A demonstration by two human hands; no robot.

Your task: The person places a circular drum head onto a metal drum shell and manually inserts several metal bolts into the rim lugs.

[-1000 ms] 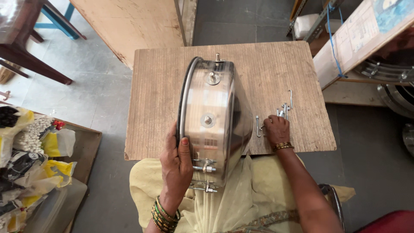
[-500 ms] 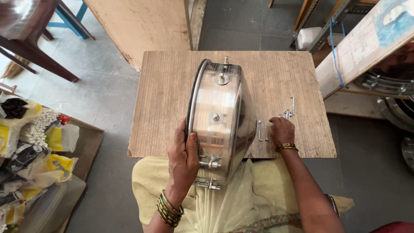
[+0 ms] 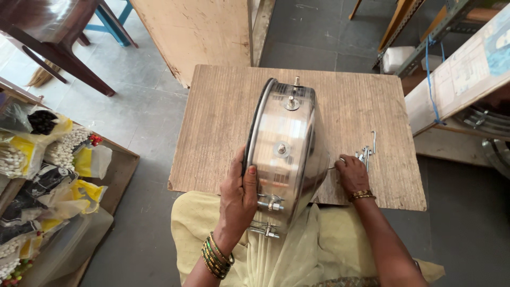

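Fingers [image 3: 249, 172] grip the steel drum shell's [image 3: 284, 138] rim.

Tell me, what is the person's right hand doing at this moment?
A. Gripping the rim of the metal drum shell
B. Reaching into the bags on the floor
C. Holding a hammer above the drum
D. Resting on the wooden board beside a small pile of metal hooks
D: the right hand lies on the wooden board next to the metal hooks, while the left hand steadies the metal drum shell.
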